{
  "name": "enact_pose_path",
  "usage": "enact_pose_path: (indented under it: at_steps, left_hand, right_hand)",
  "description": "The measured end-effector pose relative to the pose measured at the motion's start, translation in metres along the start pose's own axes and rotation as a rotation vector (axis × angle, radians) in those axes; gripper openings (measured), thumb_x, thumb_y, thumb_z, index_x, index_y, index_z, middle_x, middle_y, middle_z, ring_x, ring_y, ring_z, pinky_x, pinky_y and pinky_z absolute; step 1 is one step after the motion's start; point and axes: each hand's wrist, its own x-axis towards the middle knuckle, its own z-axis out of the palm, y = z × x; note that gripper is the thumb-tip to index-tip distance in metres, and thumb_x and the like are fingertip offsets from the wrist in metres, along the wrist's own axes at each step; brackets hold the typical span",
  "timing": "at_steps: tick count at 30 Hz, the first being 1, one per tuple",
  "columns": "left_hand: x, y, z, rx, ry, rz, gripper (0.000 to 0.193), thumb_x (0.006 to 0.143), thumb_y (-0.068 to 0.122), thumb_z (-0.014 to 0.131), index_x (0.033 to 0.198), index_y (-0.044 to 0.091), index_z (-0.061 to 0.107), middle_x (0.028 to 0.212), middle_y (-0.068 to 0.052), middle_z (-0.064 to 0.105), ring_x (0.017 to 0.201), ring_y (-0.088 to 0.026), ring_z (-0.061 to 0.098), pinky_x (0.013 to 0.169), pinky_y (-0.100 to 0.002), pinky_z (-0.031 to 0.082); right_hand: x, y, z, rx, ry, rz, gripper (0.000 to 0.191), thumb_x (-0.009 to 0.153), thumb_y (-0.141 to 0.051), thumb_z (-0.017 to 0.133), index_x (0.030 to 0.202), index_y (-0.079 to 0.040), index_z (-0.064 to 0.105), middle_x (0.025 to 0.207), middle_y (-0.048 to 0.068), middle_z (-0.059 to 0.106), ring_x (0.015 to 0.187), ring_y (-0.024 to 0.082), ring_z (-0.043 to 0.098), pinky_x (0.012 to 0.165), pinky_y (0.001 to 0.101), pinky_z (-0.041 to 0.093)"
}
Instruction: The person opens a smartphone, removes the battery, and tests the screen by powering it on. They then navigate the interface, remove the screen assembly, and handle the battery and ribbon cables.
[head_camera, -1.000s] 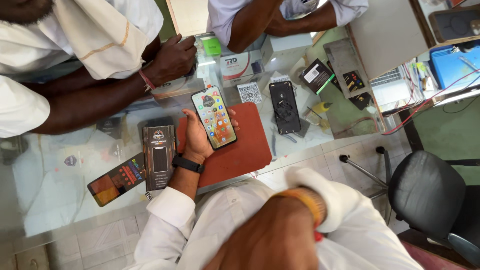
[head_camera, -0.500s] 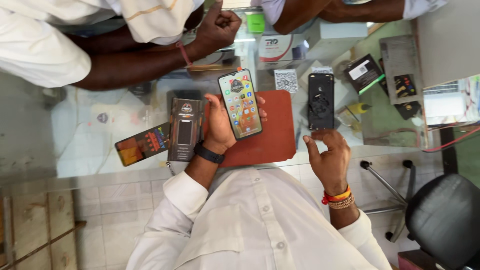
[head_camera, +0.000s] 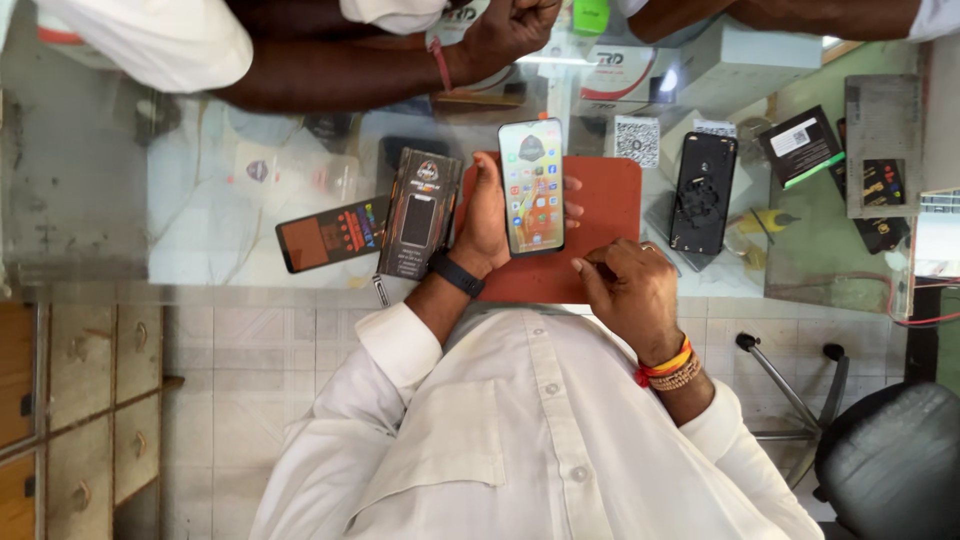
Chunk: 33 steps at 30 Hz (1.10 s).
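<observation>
Smartphone (head_camera: 531, 187) w/ its screen lit and showing app icons sits in the left hand (head_camera: 487, 215), fingers wrapped round its edges, held screen-up over a red mat (head_camera: 610, 215) at the near edge of the glass desk (head_camera: 200, 215), about mid-way along. Left wrist has a black band (head_camera: 457, 274) on it.

Right hand (head_camera: 628, 290) is down at the near edge of the mat, just beside the phone's lower end. Its thumb and forefinger are pressed together, but whether there's anything tiny pinched between them, can't tell, too small. Orange and beaded bracelets (head_camera: 668, 368) on that wrist.

Other stuff on the desk: a dark box (head_camera: 419, 213) w/ a phone pic on it just left of the left hand, touching or almost, and another flat dark pack (head_camera: 331, 233) w/ orange print beside it, further left. On the other side of the mat a black phone back (head_camera: 703, 192) lies w/ its insides showing. Small black box (head_camera: 801, 146) further right towards that end of the desk.

At the far edge someone else's arm (head_camera: 350, 75) rests on the glass w/ a closed fist (head_camera: 503, 35), red thread on the wrist.
</observation>
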Motion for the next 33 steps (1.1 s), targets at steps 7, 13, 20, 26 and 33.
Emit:
enact_pose_path:
  at_steps: [7, 13, 20, 26, 33]
  left_hand:
    - [-0.004, -0.003, -0.004, -0.042, 0.002, 0.028, 0.108, 0.087, 0.088, 0.032, 0.15, 0.001, 0.043, 0.124, -0.024, 0.066, 0.102, -0.038, 0.072, 0.088, -0.05, 0.062]
    - [-0.006, -0.005, -0.004, -0.013, -0.003, 0.023, 0.109, 0.086, 0.089, 0.033, 0.152, 0.003, 0.042, 0.124, -0.025, 0.066, 0.103, -0.037, 0.072, 0.089, -0.051, 0.062]
    - [-0.006, -0.005, -0.004, -0.014, 0.0, 0.021, 0.109, 0.087, 0.089, 0.033, 0.15, 0.001, 0.044, 0.124, -0.024, 0.065, 0.103, -0.036, 0.072, 0.089, -0.049, 0.062]
    - [-0.017, -0.005, 0.005, -0.004, 0.015, 0.037, 0.108, 0.087, 0.089, 0.029, 0.149, 0.002, 0.045, 0.124, -0.022, 0.065, 0.103, -0.034, 0.071, 0.087, -0.049, 0.062]
    - [-0.024, -0.005, 0.01, 0.017, -0.008, 0.04, 0.11, 0.087, 0.09, 0.027, 0.153, 0.003, 0.041, 0.126, -0.024, 0.065, 0.106, -0.035, 0.071, 0.093, -0.049, 0.06]
  right_hand:
    - [-0.001, -0.007, 0.013, -0.166, -0.059, -0.436, 0.02, 0.086, -0.016, 0.081, 0.106, -0.012, 0.079, 0.073, 0.002, 0.052, 0.067, 0.021, 0.054, 0.071, 0.0383, 0.044]
    - [-0.002, -0.012, 0.015, -0.211, -0.087, -0.442, 0.031, 0.088, -0.023, 0.08, 0.119, -0.015, 0.077, 0.076, 0.0, 0.05, 0.07, 0.02, 0.052, 0.076, 0.0383, 0.044]
    - [-0.003, -0.016, 0.01, -0.195, -0.082, -0.412, 0.034, 0.087, -0.027, 0.08, 0.118, -0.012, 0.076, 0.076, 0.003, 0.05, 0.07, 0.022, 0.053, 0.074, 0.0392, 0.043]
    - [-0.01, -0.014, 0.006, -0.002, 0.064, -0.229, 0.029, 0.087, -0.014, 0.08, 0.114, -0.006, 0.074, 0.082, 0.006, 0.058, 0.072, 0.023, 0.057, 0.069, 0.0378, 0.046]
    - [-0.017, 0.001, 0.011, 0.23, 0.098, 0.068, 0.024, 0.091, -0.006, 0.078, 0.113, 0.001, 0.074, 0.079, 0.006, 0.059, 0.059, 0.013, 0.052, 0.053, 0.0268, 0.041]
